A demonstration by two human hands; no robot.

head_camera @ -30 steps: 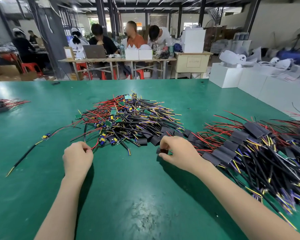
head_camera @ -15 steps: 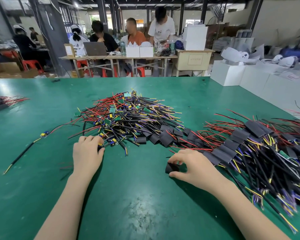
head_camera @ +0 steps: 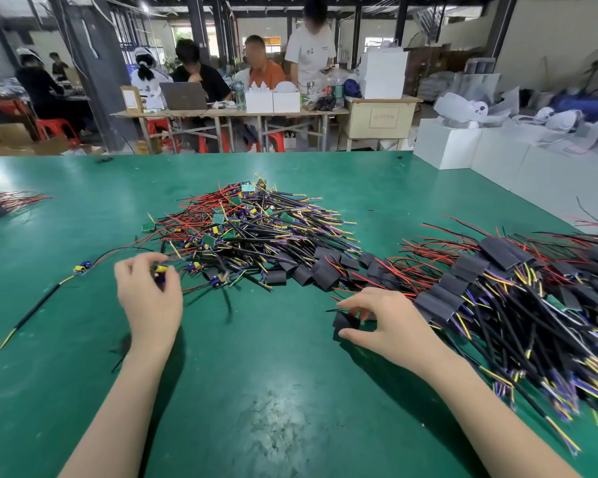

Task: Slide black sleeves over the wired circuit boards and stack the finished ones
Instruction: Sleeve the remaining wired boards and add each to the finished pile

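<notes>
Head view. I look down on a wide green matte tabletop (head_camera: 273, 391), scuffed pale near its front edge. Beyond its far edge the room is a workshop: dark steel columns, a long wooden bench (head_camera: 228, 113) with seated and standing people, a grey laptop (head_camera: 183, 95), white cartons (head_camera: 446, 143) stacked at right.

At mid-table lies a loose heap of unsleeved green circuit boards with red, black and yellow wires (head_camera: 249, 229). Just in front of it, short flat black sleeves (head_camera: 325, 274) lie scattered. To the right, well apart from the heap, the stack of finished sleeved boards (head_camera: 497, 288) spreads to the frame edge, where it is cut off and blurred.

My left hand (head_camera: 149, 298) is curled around a small board with a yellow component (head_camera: 159, 269) at the heap's near-left edge; its wires are hidden among the others. My right hand (head_camera: 384, 322) pinches one black sleeve (head_camera: 346, 320) between thumb and fingertips, low over the table; I cannot tell whether the sleeve touches the surface. The hands are well apart.

A single wired board with a black cable (head_camera: 83, 267) lies alone at left. A further bundle of red wires (head_camera: 11, 200) is cropped by the left edge.
</notes>
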